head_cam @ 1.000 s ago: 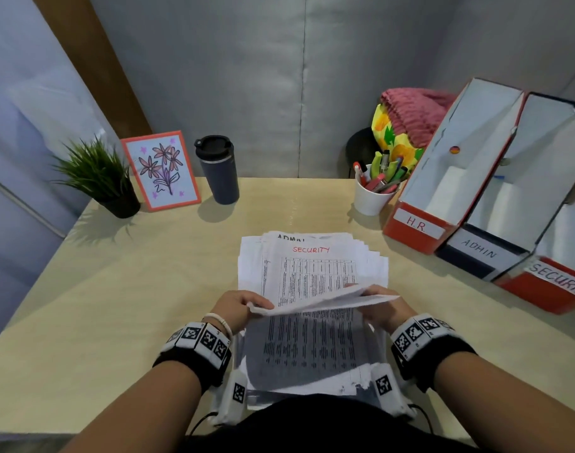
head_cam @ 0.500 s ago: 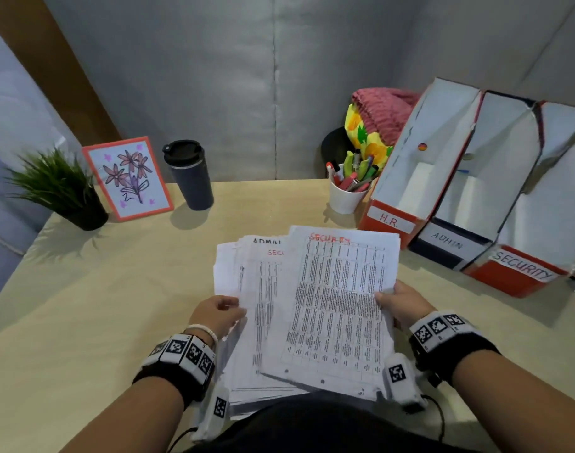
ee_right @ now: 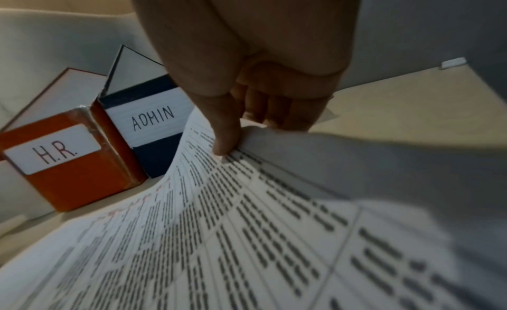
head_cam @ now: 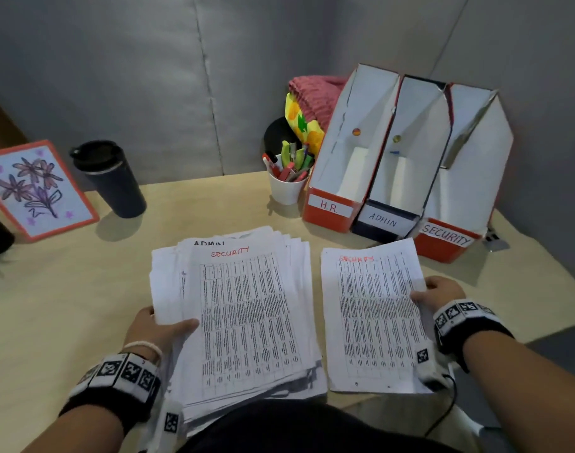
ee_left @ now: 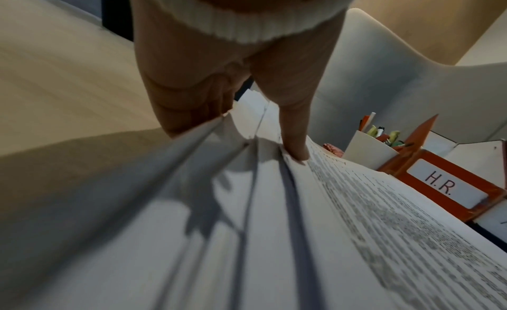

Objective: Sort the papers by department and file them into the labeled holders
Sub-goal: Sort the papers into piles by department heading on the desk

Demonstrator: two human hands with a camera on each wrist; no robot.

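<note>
Head view looks down on a pale wooden desk (head_cam: 67, 305) set against a grey padded wall (head_cam: 148, 76). Three file holders stand side by side at the back right: a red one labelled H.R. (head_cam: 330, 207), a dark one labelled ADMIN (head_cam: 382, 220), and a red one labelled SECURITY (head_cam: 446, 238). One white cup of pens (head_cam: 287, 186) stands just left of the H.R. holder, with a pink and yellow cloth bundle (head_cam: 307, 103) behind it. Along the back left are one dark travel mug (head_cam: 111, 179) and one framed flower drawing (head_cam: 34, 191). Two groups of paper lie near the desk's front edge: a fanned stack of papers (head_cam: 243, 318) whose top sheet is headed SECURITY in red, with a sheet headed ADMIN peeking out behind it, and a single sheet (head_cam: 374, 315), also headed in red, just to its right in front of the holders. The left hand (head_cam: 157, 328) grips the stack's left edge, thumb on top and fingers curled under. The right hand (head_cam: 438, 291) pinches the single sheet's right edge, thumb pressing on the printed face and fingers curled beneath.
</note>
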